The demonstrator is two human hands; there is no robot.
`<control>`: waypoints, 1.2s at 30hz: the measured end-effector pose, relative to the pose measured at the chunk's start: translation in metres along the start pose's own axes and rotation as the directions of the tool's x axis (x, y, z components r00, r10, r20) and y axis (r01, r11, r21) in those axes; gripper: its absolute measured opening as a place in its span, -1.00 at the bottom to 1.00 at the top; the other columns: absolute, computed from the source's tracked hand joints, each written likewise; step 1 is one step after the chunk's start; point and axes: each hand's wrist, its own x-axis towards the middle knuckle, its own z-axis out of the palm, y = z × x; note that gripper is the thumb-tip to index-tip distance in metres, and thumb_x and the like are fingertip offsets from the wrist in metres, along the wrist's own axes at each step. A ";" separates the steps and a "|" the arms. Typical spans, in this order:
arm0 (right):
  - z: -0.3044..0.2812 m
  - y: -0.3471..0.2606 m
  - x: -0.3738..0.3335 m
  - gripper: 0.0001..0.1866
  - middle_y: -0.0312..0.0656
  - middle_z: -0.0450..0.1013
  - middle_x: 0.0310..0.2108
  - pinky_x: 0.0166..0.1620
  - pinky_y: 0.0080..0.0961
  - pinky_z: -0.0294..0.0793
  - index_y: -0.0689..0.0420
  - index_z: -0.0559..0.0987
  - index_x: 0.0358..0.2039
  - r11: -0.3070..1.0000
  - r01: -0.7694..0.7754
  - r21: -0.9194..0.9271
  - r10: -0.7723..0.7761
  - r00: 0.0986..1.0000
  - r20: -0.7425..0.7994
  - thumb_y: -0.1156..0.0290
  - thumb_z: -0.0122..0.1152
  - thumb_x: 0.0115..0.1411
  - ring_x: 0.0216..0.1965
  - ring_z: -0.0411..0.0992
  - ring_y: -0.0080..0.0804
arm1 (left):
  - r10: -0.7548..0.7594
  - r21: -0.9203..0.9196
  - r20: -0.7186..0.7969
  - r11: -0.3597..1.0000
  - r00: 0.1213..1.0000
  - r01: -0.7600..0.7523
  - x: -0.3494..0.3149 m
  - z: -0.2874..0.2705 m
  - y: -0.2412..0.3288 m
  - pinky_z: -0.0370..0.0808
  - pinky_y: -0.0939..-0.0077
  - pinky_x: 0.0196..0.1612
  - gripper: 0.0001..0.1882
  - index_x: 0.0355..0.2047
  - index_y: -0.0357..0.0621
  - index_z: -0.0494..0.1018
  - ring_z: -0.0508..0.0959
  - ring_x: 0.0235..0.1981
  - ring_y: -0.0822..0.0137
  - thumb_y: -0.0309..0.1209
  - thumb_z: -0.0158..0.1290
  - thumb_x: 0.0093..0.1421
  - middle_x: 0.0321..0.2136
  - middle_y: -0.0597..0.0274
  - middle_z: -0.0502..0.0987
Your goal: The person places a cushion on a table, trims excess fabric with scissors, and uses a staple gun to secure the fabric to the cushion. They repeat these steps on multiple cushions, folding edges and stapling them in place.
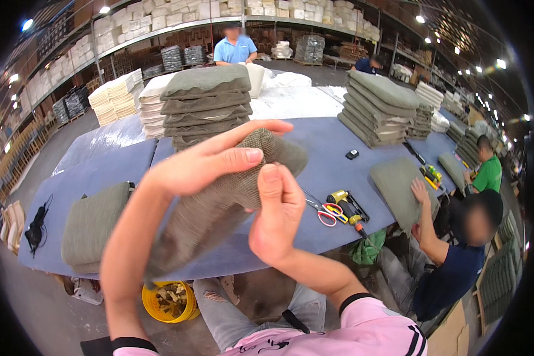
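Observation:
A grey-green ribbed cushion (199, 228) is tilted up in front of me, above the blue padded table (237, 252). My left hand (199, 166) lies over its raised corner, fingers reaching across the top and thumb pressing the near side. With thumb and bent fingers, my right hand (276, 216) pinches the fabric at that same corner, close to the left thumb. Part of the right fingers is hidden. Right of my hands lie scissors (327, 215) with red-and-white handles and a yellow-and-black staple gun (347, 204).
Another cushion (95, 225) lies at the left. Stacks of cushions stand at the back left (204, 101) and back right (377, 107). A small black device (352, 154) rests on the table. A co-worker (457, 255) handles a cushion (397, 187) at right. Below sits a yellow bucket (154, 305).

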 end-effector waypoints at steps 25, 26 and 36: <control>-0.346 0.068 0.064 -0.70 -0.07 0.65 -0.40 -0.23 -0.15 0.57 0.10 0.73 -0.19 0.020 0.025 -0.999 0.503 0.864 0.032 0.12 0.33 0.36 -0.32 0.65 -0.12 | -0.548 0.700 0.144 0.645 0.824 0.307 0.108 0.033 -0.113 0.59 0.10 -0.22 -0.48 0.25 0.01 0.46 0.70 -0.39 -0.05 -0.25 0.11 0.28 -0.40 -0.03 0.69; -0.395 0.095 0.067 -0.66 -0.06 0.66 -0.38 -0.24 -0.11 0.56 0.13 0.71 -0.20 -0.253 0.144 -0.957 0.376 0.926 0.040 0.09 0.36 0.34 -0.27 0.64 -0.02 | -0.544 0.713 0.144 0.636 0.827 0.294 0.109 0.034 -0.113 0.58 0.10 -0.23 -0.48 0.25 0.02 0.46 0.70 -0.40 -0.05 -0.25 0.12 0.28 -0.41 -0.02 0.69; -0.482 0.179 0.107 -0.60 -0.02 0.73 -0.21 -0.07 -0.05 0.71 0.15 0.76 -0.11 -0.611 0.264 -0.746 0.605 0.763 -0.226 0.08 0.47 0.24 -0.06 0.71 0.02 | -0.504 0.716 0.127 0.643 0.854 0.273 0.100 0.039 -0.114 0.60 0.02 -0.16 -0.50 0.25 0.09 0.46 0.69 -0.34 -0.17 -0.20 0.12 0.30 -0.41 -0.04 0.69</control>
